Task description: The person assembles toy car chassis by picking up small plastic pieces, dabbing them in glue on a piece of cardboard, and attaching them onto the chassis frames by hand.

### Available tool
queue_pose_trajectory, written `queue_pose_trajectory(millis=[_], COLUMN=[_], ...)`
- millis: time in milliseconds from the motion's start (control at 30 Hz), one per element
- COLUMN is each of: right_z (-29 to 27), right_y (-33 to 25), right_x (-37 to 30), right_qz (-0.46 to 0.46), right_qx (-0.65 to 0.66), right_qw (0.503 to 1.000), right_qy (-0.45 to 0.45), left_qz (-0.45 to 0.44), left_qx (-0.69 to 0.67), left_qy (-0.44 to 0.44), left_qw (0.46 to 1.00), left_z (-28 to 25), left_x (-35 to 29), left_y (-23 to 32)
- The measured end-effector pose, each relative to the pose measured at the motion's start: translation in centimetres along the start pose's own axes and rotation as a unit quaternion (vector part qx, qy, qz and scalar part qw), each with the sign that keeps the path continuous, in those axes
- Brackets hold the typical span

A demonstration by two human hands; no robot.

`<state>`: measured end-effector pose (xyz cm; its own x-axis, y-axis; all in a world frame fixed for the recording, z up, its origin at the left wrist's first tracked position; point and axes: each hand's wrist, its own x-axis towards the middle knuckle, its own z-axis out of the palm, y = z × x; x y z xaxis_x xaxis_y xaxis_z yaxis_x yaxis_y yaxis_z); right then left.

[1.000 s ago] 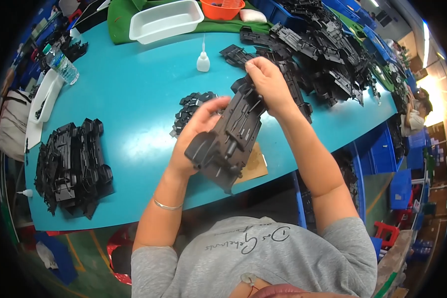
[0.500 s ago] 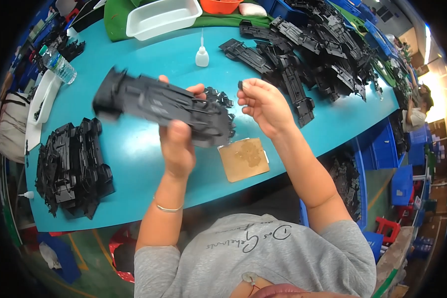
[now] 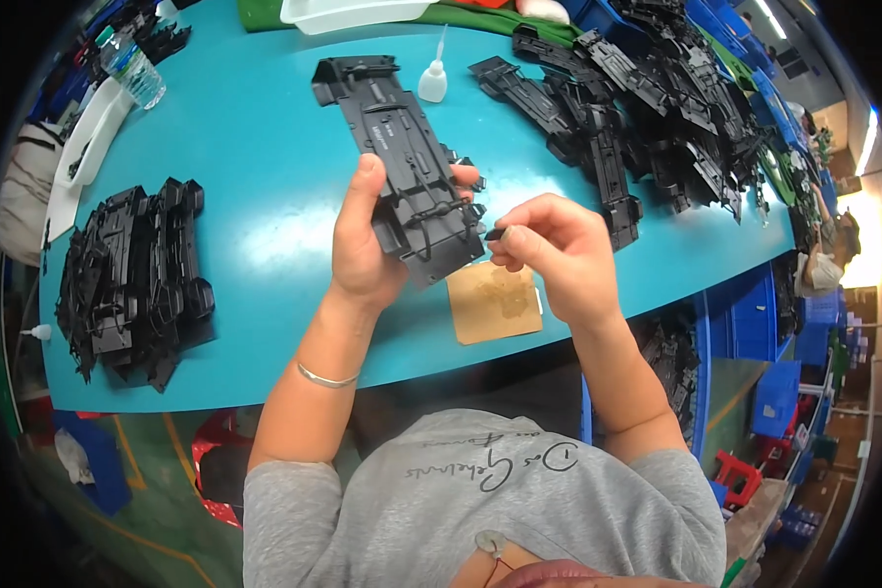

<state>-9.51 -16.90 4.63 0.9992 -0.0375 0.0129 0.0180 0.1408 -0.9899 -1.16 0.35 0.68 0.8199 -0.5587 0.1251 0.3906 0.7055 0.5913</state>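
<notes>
My left hand (image 3: 365,235) is wrapped round a long black plastic toy car chassis (image 3: 397,147), holding it tilted above the table. Its far end points away from me, its near end toward my right hand. Between the thumb and fingers of my right hand (image 3: 559,247) is a small black plastic part (image 3: 496,234), close to the chassis's near right edge. I cannot tell whether they touch. Beneath the hands lies a square tan card (image 3: 495,304) with a dark wet-looking stain. Some small black parts (image 3: 461,162) show partly behind the chassis.
A white squeeze bottle (image 3: 432,80) with a thin nozzle stands beyond the chassis. Black chassis are heaped at the right (image 3: 608,127) and stacked at the left (image 3: 132,279) of the teal table (image 3: 265,196). A water bottle (image 3: 132,69) and white trays (image 3: 96,137) edge the table.
The chassis has swung from lying crosswise to pointing away from me. My right hand has come down and closer to its near end with the small part. The whole view has shifted slightly.
</notes>
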Motion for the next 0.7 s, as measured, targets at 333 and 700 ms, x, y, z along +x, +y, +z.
queue_pose_trajectory(millis=[333, 700], right_z=[3.3, 3.4], right_y=[0.2, 0.8], right_x=[-0.5, -0.4], right_qz=[-0.438, -0.453], right_qx=[-0.479, -0.506], right_qw=[0.761, 0.733], right_qy=[0.031, 0.033], left_qz=[0.001, 0.005], left_qx=[0.063, 0.129], left_qy=[-0.003, -0.005], left_qw=[0.998, 0.992], left_z=[0.3, 0.3], left_x=[-0.3, -0.4], left_y=[-0.5, -0.6])
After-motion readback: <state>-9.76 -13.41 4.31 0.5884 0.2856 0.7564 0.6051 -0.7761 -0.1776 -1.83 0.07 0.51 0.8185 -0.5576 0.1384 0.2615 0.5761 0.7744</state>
